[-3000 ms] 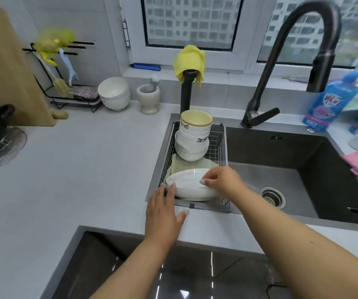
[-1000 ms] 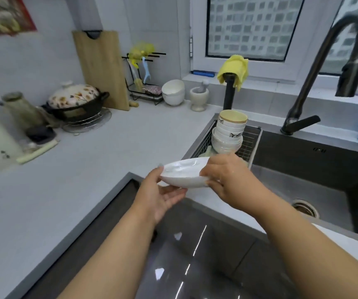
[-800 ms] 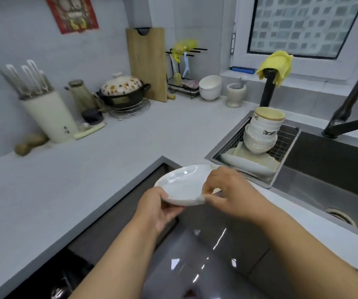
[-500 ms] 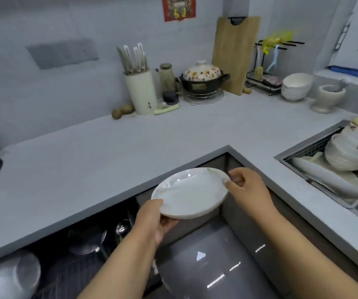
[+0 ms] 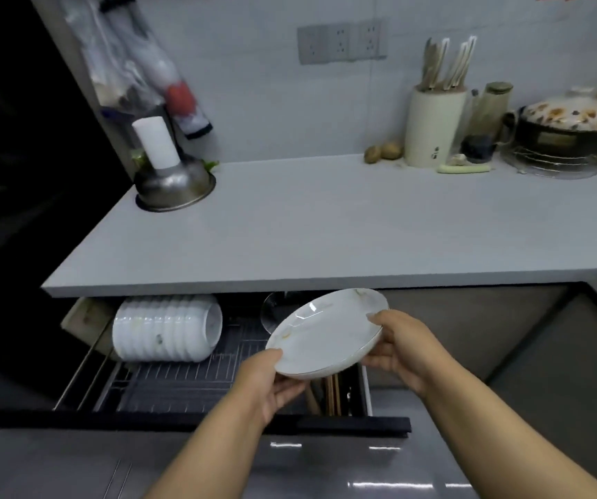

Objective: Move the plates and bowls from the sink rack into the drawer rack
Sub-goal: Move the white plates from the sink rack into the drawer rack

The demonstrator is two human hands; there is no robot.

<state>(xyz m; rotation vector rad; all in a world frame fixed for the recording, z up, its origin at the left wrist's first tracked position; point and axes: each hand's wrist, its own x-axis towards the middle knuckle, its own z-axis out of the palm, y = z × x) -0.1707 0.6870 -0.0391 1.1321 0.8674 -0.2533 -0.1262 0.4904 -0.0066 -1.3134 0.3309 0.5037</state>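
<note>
Since half a second ago, both hands have carried the plate (image 5: 327, 331) leftward, and it now hangs over the open drawer rather than beside the sink rack, which is out of view.

A pale grey bench (image 5: 326, 225) spans the scene, with the drawer rack (image 5: 182, 376) pulled out beneath its near edge. A row of white bowls (image 5: 165, 331) lies on its side at the rack's far left. The white plate is tilted, its far rim raised, above the rack's right part. The left hand (image 5: 272, 381) holds its near left rim, thumb on top and fingers curled beneath. The right hand (image 5: 403, 349) grips the right rim the same way.

On the bench's far side stand a steel bowl (image 5: 174, 183) at left, and a knife block (image 5: 433, 127) and lidded pot (image 5: 570, 126) at right.
</note>
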